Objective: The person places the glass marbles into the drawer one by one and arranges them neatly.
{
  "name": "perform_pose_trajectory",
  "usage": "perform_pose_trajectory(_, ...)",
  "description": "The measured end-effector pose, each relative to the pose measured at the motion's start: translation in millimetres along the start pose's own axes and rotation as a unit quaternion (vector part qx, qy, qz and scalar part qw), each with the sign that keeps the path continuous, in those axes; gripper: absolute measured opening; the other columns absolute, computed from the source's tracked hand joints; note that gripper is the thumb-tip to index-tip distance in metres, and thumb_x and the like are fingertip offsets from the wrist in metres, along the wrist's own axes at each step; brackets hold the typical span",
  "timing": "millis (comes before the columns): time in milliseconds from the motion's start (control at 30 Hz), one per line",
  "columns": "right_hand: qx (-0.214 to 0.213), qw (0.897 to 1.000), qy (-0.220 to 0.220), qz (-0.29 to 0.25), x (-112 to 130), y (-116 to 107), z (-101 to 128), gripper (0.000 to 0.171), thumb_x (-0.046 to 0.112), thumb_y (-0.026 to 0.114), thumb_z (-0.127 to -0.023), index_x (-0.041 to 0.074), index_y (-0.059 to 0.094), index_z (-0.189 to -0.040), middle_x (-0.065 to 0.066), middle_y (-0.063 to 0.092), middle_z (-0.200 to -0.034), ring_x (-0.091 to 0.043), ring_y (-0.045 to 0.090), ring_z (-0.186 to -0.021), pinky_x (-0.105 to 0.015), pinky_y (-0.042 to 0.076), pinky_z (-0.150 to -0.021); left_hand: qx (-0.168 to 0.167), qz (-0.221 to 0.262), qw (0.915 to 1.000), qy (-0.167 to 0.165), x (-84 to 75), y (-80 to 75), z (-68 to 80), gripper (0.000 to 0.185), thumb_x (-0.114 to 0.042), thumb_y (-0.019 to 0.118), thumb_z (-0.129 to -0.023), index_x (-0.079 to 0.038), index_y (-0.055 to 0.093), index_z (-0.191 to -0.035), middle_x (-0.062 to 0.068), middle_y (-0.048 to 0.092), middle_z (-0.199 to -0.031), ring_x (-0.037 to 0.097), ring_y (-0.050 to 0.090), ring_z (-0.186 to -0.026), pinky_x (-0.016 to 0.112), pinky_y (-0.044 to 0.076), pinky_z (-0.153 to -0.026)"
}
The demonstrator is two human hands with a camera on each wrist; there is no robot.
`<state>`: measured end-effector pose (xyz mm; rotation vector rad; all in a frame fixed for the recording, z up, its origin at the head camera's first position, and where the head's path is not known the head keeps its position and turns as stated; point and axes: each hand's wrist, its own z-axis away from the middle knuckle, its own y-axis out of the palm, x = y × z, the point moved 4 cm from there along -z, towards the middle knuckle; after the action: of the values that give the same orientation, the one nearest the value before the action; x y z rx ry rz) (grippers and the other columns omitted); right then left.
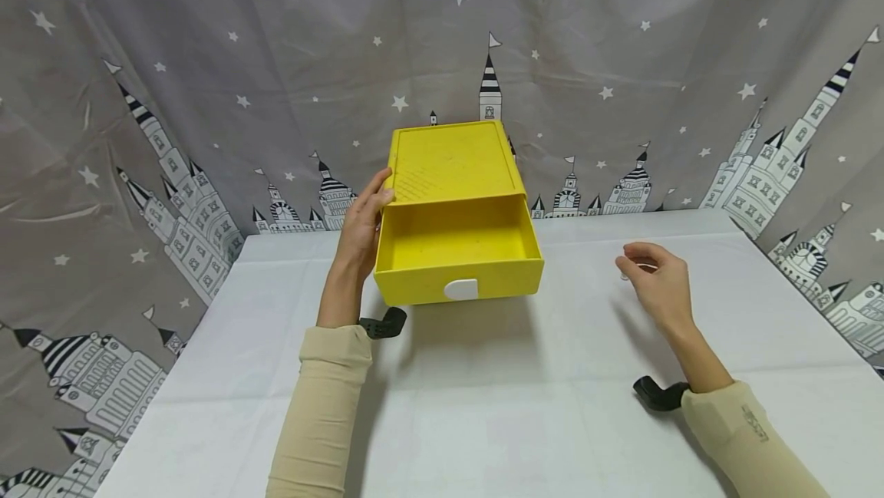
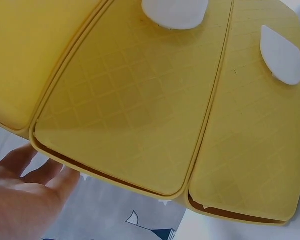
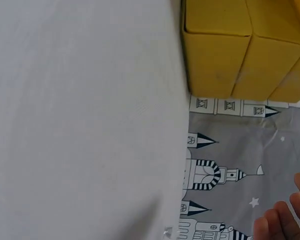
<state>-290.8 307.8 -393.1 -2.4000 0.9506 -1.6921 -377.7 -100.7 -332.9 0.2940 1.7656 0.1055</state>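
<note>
A yellow drawer box (image 1: 452, 160) stands at the back of the table, its top drawer (image 1: 456, 283) pulled out and no contents visible inside. Two lower drawers, one with a white handle (image 2: 175, 12), appear pushed in in the left wrist view. My left hand (image 1: 359, 229) rests against the box's left side, fingers fairly straight and thumb near the top front edge. To the right of the box, above the table, my right hand (image 1: 658, 283) pinches a small white thing (image 1: 625, 276), mostly hidden by the fingers. In the right wrist view only some fingertips (image 3: 280, 222) show.
A white cloth covers the table (image 1: 476, 421). Behind it hangs a grey curtain (image 1: 331, 61) printed with castles and stars. Each wrist wears a black camera mount, such as the right one (image 1: 659, 393).
</note>
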Motion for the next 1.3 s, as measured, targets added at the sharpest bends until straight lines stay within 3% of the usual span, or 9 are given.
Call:
perform_pose_trajectory(367,0.013,0.998,0.002,0.059,-22,0,-6,0.026,0.007,0.068,-0.09,-0.01,0.068,-0.109,-0.026,0.068,-0.101,0.013,0.05,-0.076,-0.007,0.043,-0.065,-0.005,-0.007,1.0,-0.001,-0.1,0.6,0.0,0.057,-0.021,0.052,-0.1,-0.018,0.036,-0.155,0.001,0.032,-0.157,0.019,0.042,-0.134,0.035,0.037,-0.109)
perform_pose_trajectory(467,0.021,0.997,0.01,0.078,-28,0,-8,0.028,0.009,0.068,-0.091,-0.01,0.068,-0.111,-0.026,0.068,-0.102,0.003,0.054,-0.08,-0.011,0.042,-0.065,-0.006,-0.009,0.9999,0.002,-0.7,0.8,0.2,0.057,-0.022,0.052,-0.1,-0.017,0.036,-0.154,0.002,0.032,-0.157,0.019,0.042,-0.134,0.035,0.037,-0.109)
perform_pose_trajectory(633,0.042,0.994,0.043,0.096,-37,3,-12,0.032,0.012,0.066,-0.092,-0.011,0.065,-0.115,-0.027,0.065,-0.106,-0.025,0.059,-0.092,-0.023,0.042,-0.071,-0.009,-0.003,1.0,0.001,-0.8,0.2,0.0,0.057,-0.02,0.053,-0.1,-0.016,0.037,-0.154,0.002,0.032,-0.157,0.02,0.042,-0.134,0.035,0.036,-0.109)
perform_pose_trajectory(733,0.057,0.992,0.06,0.098,-45,3,-12,0.034,0.012,0.064,-0.094,-0.012,0.063,-0.118,-0.028,0.064,-0.108,-0.032,0.057,-0.097,-0.029,0.042,-0.074,-0.008,-0.003,1.0,0.001,0.1,0.1,-0.5,0.056,-0.02,0.052,-0.1,-0.016,0.037,-0.154,0.002,0.033,-0.157,0.02,0.042,-0.133,0.036,0.036,-0.11)
perform_pose_trajectory(1067,0.087,0.984,0.108,0.11,-74,3,-12,0.039,0.016,0.063,-0.095,-0.011,0.06,-0.122,-0.025,0.061,-0.109,-0.031,0.055,-0.097,-0.031,0.042,-0.074,-0.01,-0.01,0.9999,0.003,-0.4,0.3,-1.3,0.056,-0.022,0.053,-0.099,-0.018,0.038,-0.154,0.002,0.033,-0.156,0.02,0.042,-0.133,0.037,0.036,-0.11)
perform_pose_trajectory(1300,0.087,0.983,0.09,0.134,-76,8,-15,0.035,0.011,0.064,-0.09,-0.014,0.063,-0.116,-0.024,0.064,-0.099,-0.032,0.056,-0.09,-0.036,0.042,-0.073,-0.009,-0.007,0.9999,0.0,0.9,0.5,-0.6,0.056,-0.022,0.052,-0.1,-0.018,0.038,-0.154,0.002,0.034,-0.156,0.02,0.042,-0.133,0.037,0.036,-0.11)
